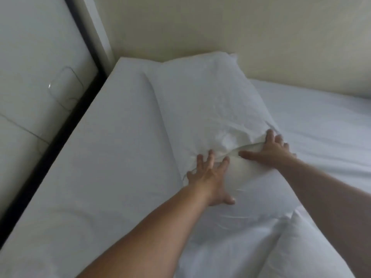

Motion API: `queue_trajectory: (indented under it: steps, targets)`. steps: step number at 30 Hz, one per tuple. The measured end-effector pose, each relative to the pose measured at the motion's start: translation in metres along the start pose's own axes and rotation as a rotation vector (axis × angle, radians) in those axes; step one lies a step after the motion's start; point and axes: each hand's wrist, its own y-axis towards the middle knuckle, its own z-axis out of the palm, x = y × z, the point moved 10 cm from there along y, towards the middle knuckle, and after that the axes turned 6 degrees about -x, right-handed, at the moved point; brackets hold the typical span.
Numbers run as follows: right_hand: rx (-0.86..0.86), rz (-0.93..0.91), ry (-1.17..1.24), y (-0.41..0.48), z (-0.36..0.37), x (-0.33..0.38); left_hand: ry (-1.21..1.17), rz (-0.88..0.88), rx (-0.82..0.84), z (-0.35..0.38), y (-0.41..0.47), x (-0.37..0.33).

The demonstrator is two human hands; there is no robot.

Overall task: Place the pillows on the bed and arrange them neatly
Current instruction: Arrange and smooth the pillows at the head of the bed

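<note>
My left hand (208,177) and right hand (273,149) press flat, fingers spread and grasping nothing, on the near end of a plump white fabric pillow (208,109) lying on the white-sheeted bed (120,157). Its long axis runs away from me toward the cream wall (241,27); both hands reach it equally. A second white pillow (301,247) lies nearer me. No writing is readable.

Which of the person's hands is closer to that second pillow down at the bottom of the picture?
Left. The left hand presses the upper pillow just above the second pillow; the right hand rests farther up, toward the wall.
</note>
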Motion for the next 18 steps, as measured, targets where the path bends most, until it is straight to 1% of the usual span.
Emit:
queue_trajectory:
  steps: [2,7,10,12,14,15,16,18]
  targets:
    - [-0.008,0.028,0.032,0.009,0.009,-0.002,0.025,-0.008,0.006,0.009,0.007,0.011]
    - [-0.001,0.091,0.123,0.021,0.011,-0.012,0.115,0.039,0.018,0.024,0.02,0.021]
    - [-0.077,0.131,0.165,0.011,0.003,-0.023,0.111,0.057,0.002,0.028,0.025,0.02]
    - [-0.136,0.111,0.257,-0.003,-0.002,-0.019,0.124,0.06,-0.01,0.025,0.019,0.024]
    - [-0.185,0.08,0.288,-0.022,-0.009,-0.007,0.117,0.05,0.002,0.018,0.007,0.034]
    - [-0.206,0.057,0.284,-0.033,-0.014,0.003,0.071,0.04,0.011,0.013,0.0,0.038]
    - [-0.222,0.032,0.266,-0.047,-0.023,0.015,-0.044,0.017,0.009,0.006,-0.005,0.044]
    - [-0.265,-0.061,0.198,-0.076,-0.046,0.053,-0.431,-0.063,-0.058,-0.021,-0.017,0.056]
